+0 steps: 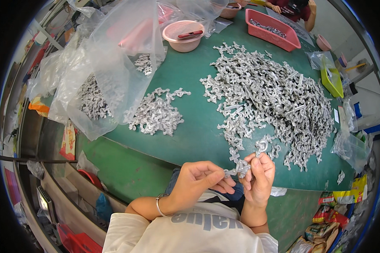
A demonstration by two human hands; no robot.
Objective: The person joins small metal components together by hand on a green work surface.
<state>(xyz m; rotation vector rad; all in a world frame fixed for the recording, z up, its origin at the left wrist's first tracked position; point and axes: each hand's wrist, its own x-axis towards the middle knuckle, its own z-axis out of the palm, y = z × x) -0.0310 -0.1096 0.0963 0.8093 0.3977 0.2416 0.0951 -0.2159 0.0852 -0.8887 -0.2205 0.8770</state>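
Observation:
Just in front of the table's near edge, my two hands come together at a small cluster of grey metal castings [242, 168]. My left hand [200, 179], with a bangle on its wrist, is closed, its thumb and forefinger pinching the cluster's left end. My right hand [259, 179] grips the other side between thumb and fingers. A rounded, hook-like metal end [261, 146] stands up above the right fingertips. Whether the cluster is one casting or several joined pieces I cannot tell. Beyond my hands spreads a large heap of similar castings [278, 105].
A smaller pile of castings [158, 114] lies left on the green table [190, 147], beside a large clear plastic bag [109, 55]. Farther back stand a pink bowl [183, 44] with a red-handled tool across it and a pink tray [278, 40]. A person [293, 10] sits at the far right.

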